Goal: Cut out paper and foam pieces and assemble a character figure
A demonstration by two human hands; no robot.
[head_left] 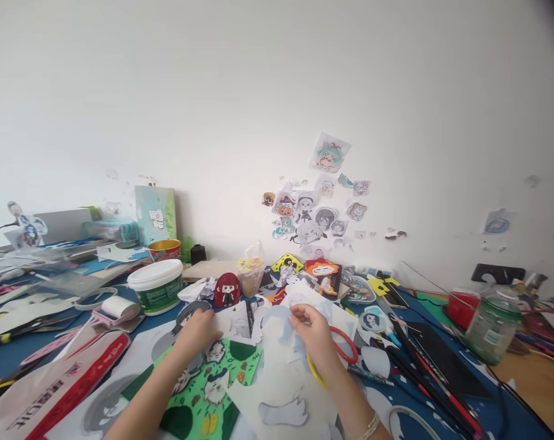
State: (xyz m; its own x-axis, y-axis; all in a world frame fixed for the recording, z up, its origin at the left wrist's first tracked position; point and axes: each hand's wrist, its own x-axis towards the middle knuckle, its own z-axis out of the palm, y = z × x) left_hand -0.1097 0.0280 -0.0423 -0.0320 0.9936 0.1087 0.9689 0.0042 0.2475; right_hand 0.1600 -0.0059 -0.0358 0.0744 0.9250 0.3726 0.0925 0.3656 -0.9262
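On our cluttered blue surface (pixel 6 360), a green, cartoon-printed paper sheet (pixel 201 400) lies flat. Our left hand (pixel 201 327) curls down, its grip hidden; centrally, our right hand (pixel 311 327) fingertip-pinches a thin pale-blue paper cutout (pixel 283 330), likely steadying its flimsy edge.

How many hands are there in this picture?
2. The left hand is by the top of the green sheet; the right hand is at the white paper. I see no others.
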